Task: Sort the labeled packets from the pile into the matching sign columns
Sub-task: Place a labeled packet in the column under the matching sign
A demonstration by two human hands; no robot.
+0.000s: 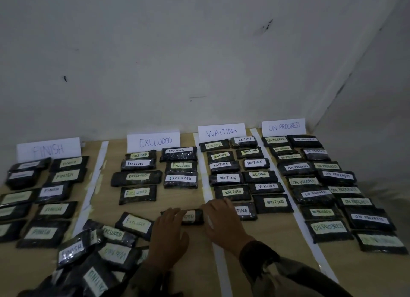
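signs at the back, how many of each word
FINISH: 1
EXCLUDED: 1
WAITING: 1
ON PROGRESS: 1
Total: 4

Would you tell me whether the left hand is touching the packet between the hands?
Touching: in the head view the left hand lies with its fingers over the left end of the packet, with no gap visible.

Head-worn (wide), facing forward-down; near table
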